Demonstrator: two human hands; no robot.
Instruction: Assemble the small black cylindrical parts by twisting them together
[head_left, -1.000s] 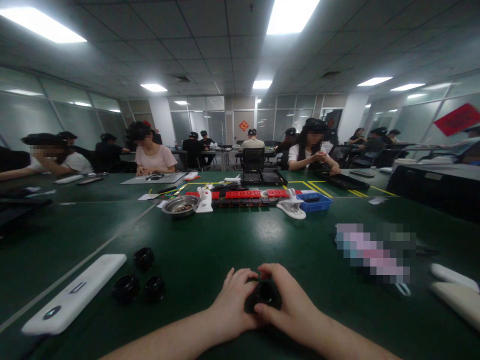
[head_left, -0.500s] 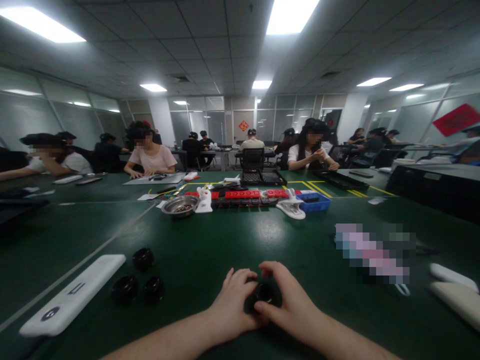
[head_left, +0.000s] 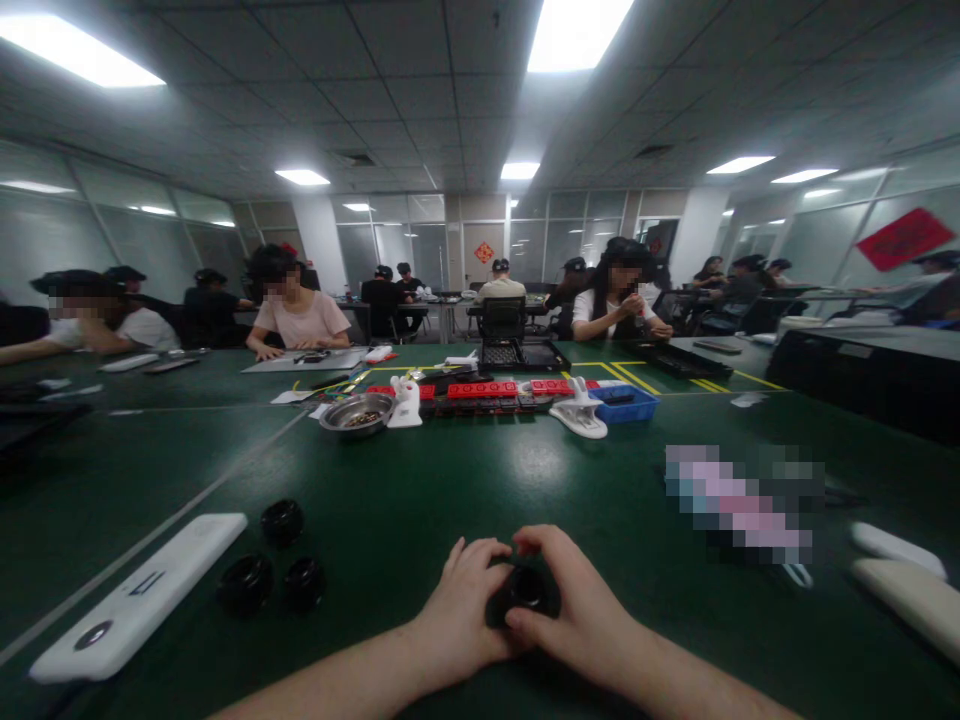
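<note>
Near the table's front edge, a glossy black round part with a hole in its top [head_left: 527, 588] sits between my two hands. From the left, my left hand [head_left: 469, 590] curls its fingers and thumb round it. My right hand [head_left: 574, 590] grips it from the other side, thumb at the near rim and fingers bent over the far side. Both hands partly cover the part. To the left lie three similar black round parts: one at the back [head_left: 282, 521], one at the front left [head_left: 246, 583] and one at the front right [head_left: 304, 582].
A long white device [head_left: 142, 595] lies at the left on the green table [head_left: 390, 500]. Farther back are a metal bowl [head_left: 358, 413] of small pieces, red strips [head_left: 484, 390], white clamps [head_left: 581, 412] and a blue tray [head_left: 630, 402]. Other people sit across the table.
The camera view has shifted slightly. Both hands keep their hold on the black round part, which seems turned or tilted a little; my fingers have barely moved.
</note>
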